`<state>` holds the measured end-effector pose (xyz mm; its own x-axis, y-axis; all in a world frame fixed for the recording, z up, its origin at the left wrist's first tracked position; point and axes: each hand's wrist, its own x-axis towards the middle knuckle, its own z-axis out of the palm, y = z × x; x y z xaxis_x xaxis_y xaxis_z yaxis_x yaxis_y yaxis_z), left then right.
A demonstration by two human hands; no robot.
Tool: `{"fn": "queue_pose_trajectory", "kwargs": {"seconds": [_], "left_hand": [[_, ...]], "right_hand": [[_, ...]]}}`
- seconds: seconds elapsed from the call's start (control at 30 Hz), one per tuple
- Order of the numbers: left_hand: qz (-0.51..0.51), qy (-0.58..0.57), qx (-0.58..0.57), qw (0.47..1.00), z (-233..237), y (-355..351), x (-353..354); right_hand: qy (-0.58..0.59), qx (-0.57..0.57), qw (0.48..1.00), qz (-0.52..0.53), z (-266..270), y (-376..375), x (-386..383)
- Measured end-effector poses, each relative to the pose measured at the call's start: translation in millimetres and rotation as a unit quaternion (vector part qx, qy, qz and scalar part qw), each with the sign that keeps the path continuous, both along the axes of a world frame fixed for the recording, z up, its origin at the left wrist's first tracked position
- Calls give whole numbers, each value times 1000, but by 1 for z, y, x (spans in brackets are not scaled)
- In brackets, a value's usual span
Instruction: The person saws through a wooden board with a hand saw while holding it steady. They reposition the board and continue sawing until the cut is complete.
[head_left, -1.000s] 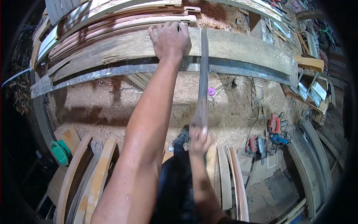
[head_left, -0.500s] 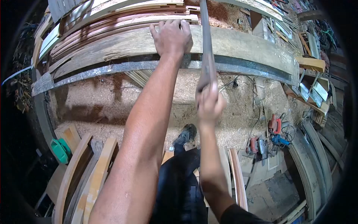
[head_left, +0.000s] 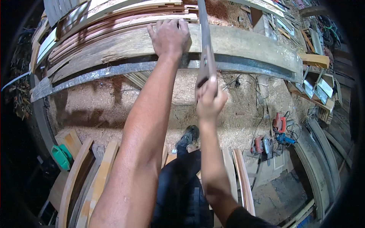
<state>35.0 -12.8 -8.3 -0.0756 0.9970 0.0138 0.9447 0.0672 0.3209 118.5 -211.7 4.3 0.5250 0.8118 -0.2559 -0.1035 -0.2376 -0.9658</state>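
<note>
My left hand (head_left: pixel 169 38) lies on the wide wooden board (head_left: pixel 243 43), its fingers spread over the far edge and pressing on the wood. Wrapped round the handle of a handsaw (head_left: pixel 205 38) is my right hand (head_left: pixel 210 97), at the near side of the board. The saw blade points away from me and crosses the board just right of my left hand. A dark metal-like beam (head_left: pixel 125 68) runs along the board's near edge. Behind the board, to the left, long wooden strips (head_left: pixel 110 28) lie stacked.
Red and blue power tools (head_left: pixel 280 125) with cables lie on the right. Sawdust covers the floor (head_left: pixel 167 89). Planks (head_left: pixel 100 178) stand lower left near a green object (head_left: pixel 61 156). A wooden box (head_left: pixel 315 93) sits at the right.
My right hand and the saw have shifted slightly toward me and to the left in the view. My left hand still rests on the board.
</note>
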Motion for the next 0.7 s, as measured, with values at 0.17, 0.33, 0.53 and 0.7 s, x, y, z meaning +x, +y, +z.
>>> {"fn": "queue_pose_trajectory", "kwargs": {"seconds": [0.17,0.33,0.53,0.7], "left_hand": [[3,-15,21,1000,1,1,0],[4,15,3,1000,0,2,-1],[-5,-16,25,1000,-4,2,-2],[-7,-9,5,1000,1,3,-2]], "right_hand": [[-51,67,996,36,7,-157,-21],[34,-7,999,-3,-1,-23,7],[40,-8,997,-73,14,-101,-28],[73,12,995,-71,-2,-116,-18]]}}
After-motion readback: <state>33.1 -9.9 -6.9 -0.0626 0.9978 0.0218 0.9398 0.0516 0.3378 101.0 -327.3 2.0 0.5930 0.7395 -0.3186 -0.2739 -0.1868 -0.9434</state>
